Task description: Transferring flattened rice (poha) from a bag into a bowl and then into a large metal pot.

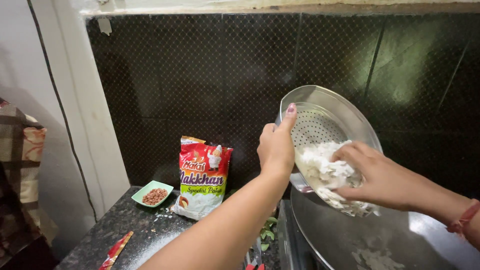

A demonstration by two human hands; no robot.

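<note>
My left hand (276,145) holds a tilted steel colander (327,120) by its rim, grip clamped. My right hand (377,175) rests, fingers curled, on the white flattened rice (322,162) inside it, above a wide steel plate (350,235) right of the red-and-green packet (202,177).

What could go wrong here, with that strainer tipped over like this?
1. The steel strainer is tilted steeply and held only at its rim by the left hand, so it might slip.
2. The right hand is pushing out wet white flakes; some could miss the big steel plate below and land on the counter.
3. White bits already lie scattered on the counter near the red packet, so more mess seems likely.
</note>
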